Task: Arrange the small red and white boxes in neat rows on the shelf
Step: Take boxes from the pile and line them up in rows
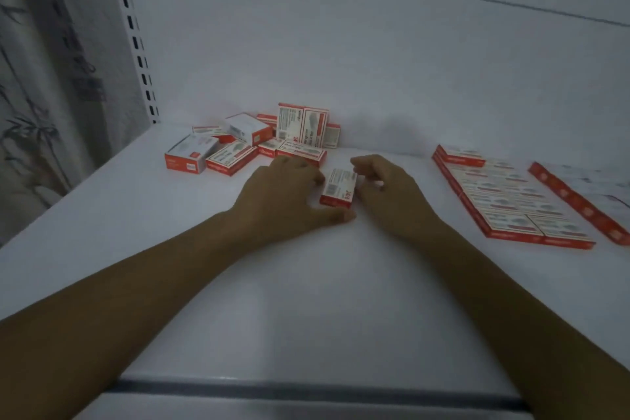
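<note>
A small red-and-white box (339,186), long axis pointing away, is gripped between the curled left hand (289,193) and right hand (387,189); the finished rows (511,201) lie rightward.

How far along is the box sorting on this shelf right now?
Perhaps half done. Done: flat rows of boxes sit tidily on the right of the shelf. In hand: one box held between the left hand and right hand at the centre. Left: a jumbled pile by the back wall, some boxes tilted or standing on edge, not yet lined up.
</note>
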The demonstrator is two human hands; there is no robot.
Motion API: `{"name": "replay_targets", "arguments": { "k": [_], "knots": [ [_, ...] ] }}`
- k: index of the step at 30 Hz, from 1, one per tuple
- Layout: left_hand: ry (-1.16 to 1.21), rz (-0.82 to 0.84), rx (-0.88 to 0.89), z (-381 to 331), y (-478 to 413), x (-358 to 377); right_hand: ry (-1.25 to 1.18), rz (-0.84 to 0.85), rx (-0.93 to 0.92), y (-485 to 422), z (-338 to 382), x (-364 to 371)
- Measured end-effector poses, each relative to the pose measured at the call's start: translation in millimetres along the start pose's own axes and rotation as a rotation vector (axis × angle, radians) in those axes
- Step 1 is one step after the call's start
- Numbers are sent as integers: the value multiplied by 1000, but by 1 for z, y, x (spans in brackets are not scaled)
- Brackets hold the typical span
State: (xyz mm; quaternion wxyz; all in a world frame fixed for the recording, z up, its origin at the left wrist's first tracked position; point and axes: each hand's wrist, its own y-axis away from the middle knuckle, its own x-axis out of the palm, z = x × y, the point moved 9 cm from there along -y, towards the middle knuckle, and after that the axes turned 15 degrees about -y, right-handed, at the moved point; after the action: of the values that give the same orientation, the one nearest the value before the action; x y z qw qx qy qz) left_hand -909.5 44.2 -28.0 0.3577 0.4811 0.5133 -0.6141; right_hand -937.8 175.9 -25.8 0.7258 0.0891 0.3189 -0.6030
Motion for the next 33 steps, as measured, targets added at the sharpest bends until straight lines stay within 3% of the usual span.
{"name": "replay_targets", "arguments": {
  "k": [12, 17, 21, 24, 33],
  "knots": [
    [235, -118, 20, 8, -4, -2, 82, 50, -90, 4, 10, 4],
    [584, -142, -54, 14, 1, -15, -73, 26, -162, 6, 19, 1],
    [852, -103, -122, 20, 0, -12, -370, 86, -41, 6, 15, 5],
    [806, -65, -86, 18, -3, -6, -541, 68, 15, 5, 9, 4],
    [925, -58, -125, 22, -4, -2, -472, 114, -55, 8, 15, 8]
  ]
}}
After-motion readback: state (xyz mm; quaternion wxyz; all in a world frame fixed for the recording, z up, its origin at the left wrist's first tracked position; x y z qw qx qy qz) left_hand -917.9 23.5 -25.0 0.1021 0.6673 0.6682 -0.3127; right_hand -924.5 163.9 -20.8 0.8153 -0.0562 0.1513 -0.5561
